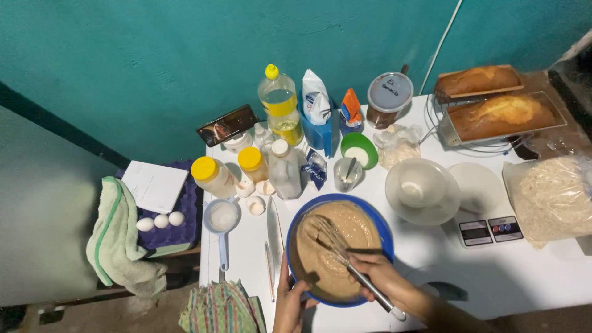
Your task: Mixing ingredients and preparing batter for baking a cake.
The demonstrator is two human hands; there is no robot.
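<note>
A person's right hand (381, 279) is wrapped in a closed fist around the metal handle of a wire whisk (338, 246), whose loops sit sunk in tan batter (345, 231). The whisk's long axis slants from the fist at lower right up and left into the blue mixing bowl (387, 237), at the near edge of the white table (530, 271). The left hand (290, 302) clasps the bowl's near-left rim, thumb over the lip. Just left of the bowl lies a long knife (274, 237); behind it stand an oil bottle (281, 105), yellow-lidded jars (213, 176) and eggshells (256, 203). Two baked loaves (499, 114) sit far right.
</note>
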